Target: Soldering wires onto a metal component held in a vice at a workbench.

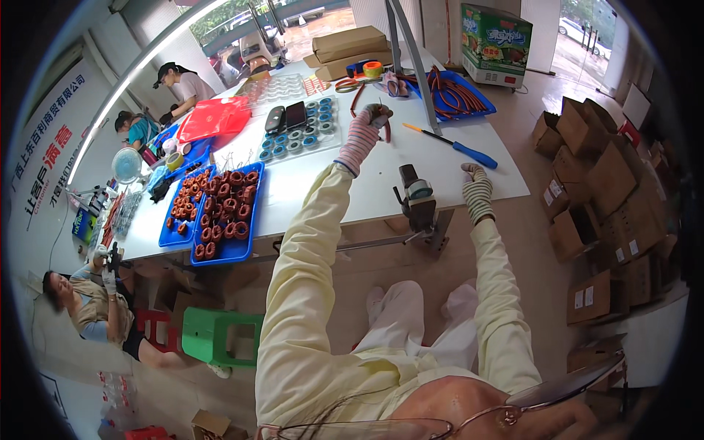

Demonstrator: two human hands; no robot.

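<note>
My left hand [369, 132], in a pink-striped glove, is over the white table [323, 192]. Its fingers are closed round a reddish-brown wire [356, 97], with an end showing beside the hand. At the table's right edge is my right hand [477, 189], in a grey-striped glove. Its fingers are curled in, and what they hold, if anything, is hidden. Just beyond it lies a blue-handled screwdriver-like tool [475, 155]. Between my hands, at the near edge, stands a small dark vise [418, 209] with a teal ring [419, 191] at its top.
Blue trays [257, 213] of copper-coloured wound coils stand left. A clear tray [323, 139] holds teal rings, with phones [295, 114] on it. Another blue tray [485, 108] holds brown wires, behind a grey metal post [418, 66]. Cardboard boxes [612, 176] crowd the right floor. Several people work at left.
</note>
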